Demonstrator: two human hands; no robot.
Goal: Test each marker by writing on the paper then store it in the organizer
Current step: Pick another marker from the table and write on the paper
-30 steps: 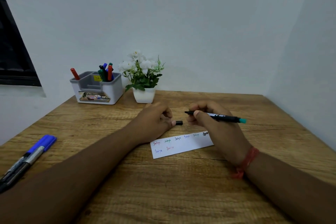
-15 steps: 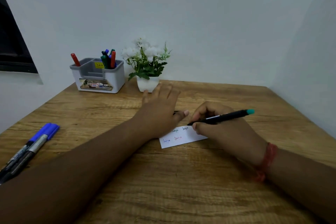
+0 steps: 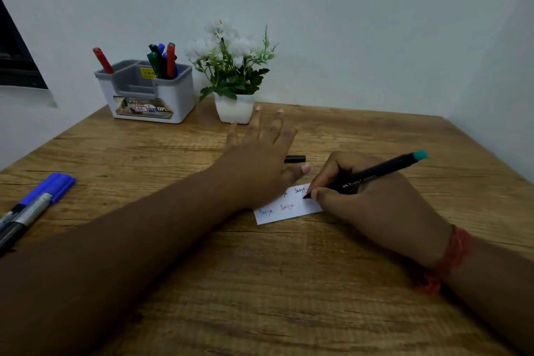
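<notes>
Marker (image 3: pixel 372 175): light, stiff, slick-barrelled; being pinched near tip by right hand (image 3: pixel 375 205), writing on flimsy paper (image 3: pixel 289 212) being pinned by flat, open left hand (image 3: pixel 260 159).

— What is the person wearing?
— Both forearms are bare, no sleeves in view. The right wrist carries a red thread band (image 3: pixel 450 257), wound round several times, with a frayed knot hanging at its lower end.
— And the left?
— Nothing on it.
</notes>
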